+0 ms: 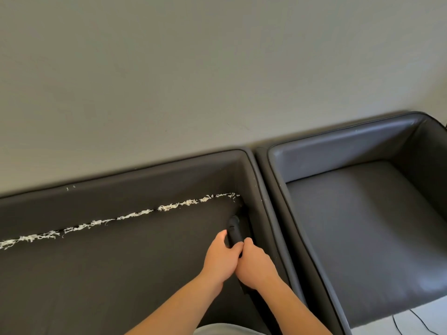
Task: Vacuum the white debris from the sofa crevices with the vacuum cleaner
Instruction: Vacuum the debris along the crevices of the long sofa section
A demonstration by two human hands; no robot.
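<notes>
Left hand (221,258) and right hand (256,264), fingers wrapped round the vacuum nozzle (234,229), steer it along the sofa (121,274) side crevice; white debris (135,215) lines centre-left.

We see the white debris (135,215) as a ragged line of shredded bits lying along the sofa's (108,274) back crevice, running from the far left edge up to the right rear corner, with a few stray flecks on the backrest. The sofa is dark, with a flat seat. The vacuum cleaner (234,232), a black nozzle, points into the side crevice by the right armrest, just short of that corner.
</notes>
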